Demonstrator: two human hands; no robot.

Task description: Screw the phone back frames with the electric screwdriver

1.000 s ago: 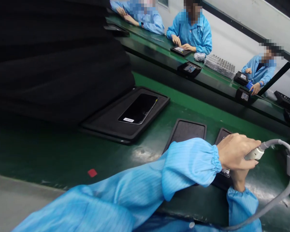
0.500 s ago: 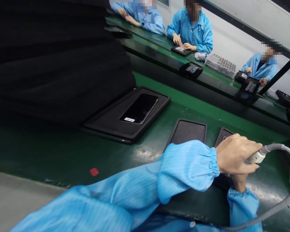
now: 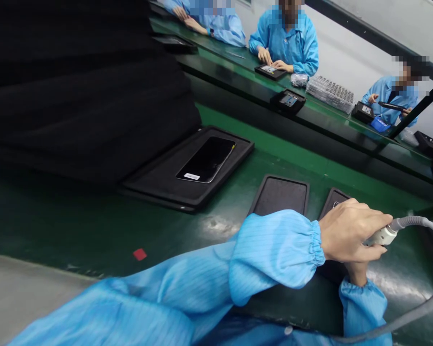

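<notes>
Grey-white tool handle [image 3: 380,236] w/ a ribbed grey hose [image 3: 424,224] sits at the right end of the green desk [image 3: 94,226], just over a small black tray [image 3: 332,199]. Left hand [image 3: 350,230] wraps it from above, fingers [image 3: 373,222] curled tight on the handle. Right hand [image 3: 355,273] is tucked under the left; its fingers are hidden, can't tell their state. Left of the handle: an empty black tray [image 3: 279,196], then a big tray w/ a dark phone [image 3: 206,160]. Co-workers in blue sit far behind.

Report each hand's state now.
Left hand: closed on the grey cable connector.
Right hand: mostly hidden under the left; cannot tell.
</notes>
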